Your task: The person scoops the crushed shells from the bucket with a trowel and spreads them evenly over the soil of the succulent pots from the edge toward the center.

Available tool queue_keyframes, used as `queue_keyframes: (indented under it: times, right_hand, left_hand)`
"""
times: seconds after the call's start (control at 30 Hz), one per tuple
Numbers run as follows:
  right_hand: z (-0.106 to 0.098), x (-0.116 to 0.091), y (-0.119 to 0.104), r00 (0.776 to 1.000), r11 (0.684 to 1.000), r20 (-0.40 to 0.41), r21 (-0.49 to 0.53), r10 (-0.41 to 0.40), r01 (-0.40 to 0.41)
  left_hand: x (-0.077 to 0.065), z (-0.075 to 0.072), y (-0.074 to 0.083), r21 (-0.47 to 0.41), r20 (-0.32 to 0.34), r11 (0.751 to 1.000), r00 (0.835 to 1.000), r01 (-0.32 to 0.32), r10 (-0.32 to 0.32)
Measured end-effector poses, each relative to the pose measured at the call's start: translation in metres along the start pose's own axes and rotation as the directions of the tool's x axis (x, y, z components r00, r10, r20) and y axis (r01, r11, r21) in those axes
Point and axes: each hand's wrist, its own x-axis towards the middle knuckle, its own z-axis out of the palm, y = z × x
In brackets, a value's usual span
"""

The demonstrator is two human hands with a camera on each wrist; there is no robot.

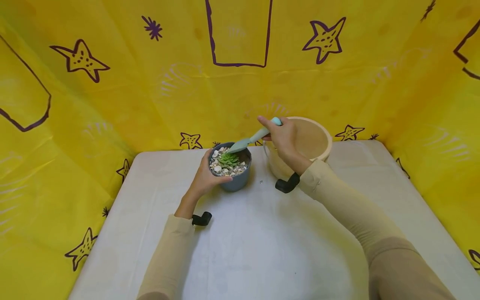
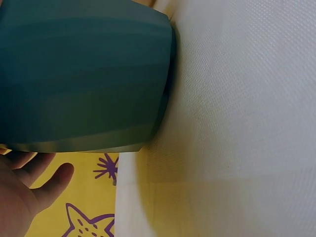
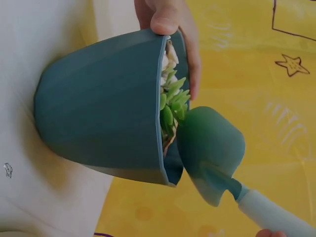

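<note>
A blue-grey plant pot (image 1: pixel 236 182) stands on the white-covered table, holding a green succulent (image 1: pixel 228 161) among pale pebbles (image 1: pixel 218 169). My left hand (image 1: pixel 207 178) grips the pot's left side, its thumb at the near rim and the fingers round the far side. In the right wrist view, that thumb (image 3: pixel 165 19) rests on the rim of the pot (image 3: pixel 101 103). My right hand (image 1: pixel 283 135) holds a pale green trowel (image 1: pixel 258 134) by its handle. The trowel's blade (image 3: pixel 212 148) tilts down over the pot's opening, right at the succulent's leaves (image 3: pixel 173 101).
A cream bucket (image 1: pixel 327 143) stands just right of the pot, partly behind my right hand and forearm. One small bit of stone (image 1: pixel 261 181) lies on the table (image 1: pixel 240 250) between them. Yellow patterned cloth (image 1: pixel 240 91) walls the back and sides.
</note>
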Motion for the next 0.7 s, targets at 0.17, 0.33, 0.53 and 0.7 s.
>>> queue_keyframes:
  times: [0.17,0.33,0.53,0.7]
  right_hand:
    - [-0.006,0.001,-0.002,0.999,0.995,0.033,0.091,0.031,-0.034]
    - [-0.014,0.000,-0.003,0.994,0.981,0.084,0.175,0.074,-0.088]
    - [-0.025,0.001,-0.005,0.989,0.961,0.088,0.242,0.115,-0.133]
    - [-0.029,0.001,-0.008,0.984,0.968,0.125,0.202,0.126,-0.149]
  left_hand:
    - [0.000,0.001,0.002,0.003,0.005,1.000,1.000,0.001,-0.001]
    - [0.000,0.001,0.002,0.003,0.006,1.000,1.000,0.005,-0.005]
    - [-0.001,0.001,0.003,-0.001,0.013,1.000,1.000,0.028,-0.028]
    - [-0.001,0.000,0.004,0.000,0.006,0.999,0.999,0.036,-0.036]
